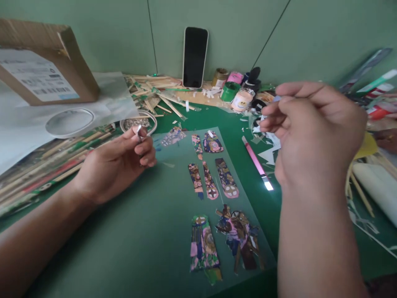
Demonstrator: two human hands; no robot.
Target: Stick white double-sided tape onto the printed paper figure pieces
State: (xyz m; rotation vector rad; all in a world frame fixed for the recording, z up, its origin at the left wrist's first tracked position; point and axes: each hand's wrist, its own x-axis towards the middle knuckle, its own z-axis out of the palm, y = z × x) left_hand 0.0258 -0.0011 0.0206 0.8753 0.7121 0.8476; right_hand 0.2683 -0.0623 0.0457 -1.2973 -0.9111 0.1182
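Observation:
My left hand [119, 159] is raised over the left part of a translucent green sheet [139, 231]. Its fingers are curled round a small, shiny, pale-tipped piece [139, 131] that is too small to name. On the right, my right hand [313, 124] is held higher with thumb and forefinger pinched together. A tiny bluish spot shows at those fingertips, but I cannot make out what it is. Between the hands lie several painted, patterned cut-outs [226, 178] in rows. Nearer to me are a larger cut-out [204, 244] and a layered brown, pink and blue one [238, 236].
A pink pen-like tool [256, 159] lies right of the sheet near paper scraps [269, 153]. Behind stand a phone [195, 58], paint jars [230, 91] and loose wooden sticks [155, 93]. At left are a cardboard box [79, 66] and a round lid [70, 123].

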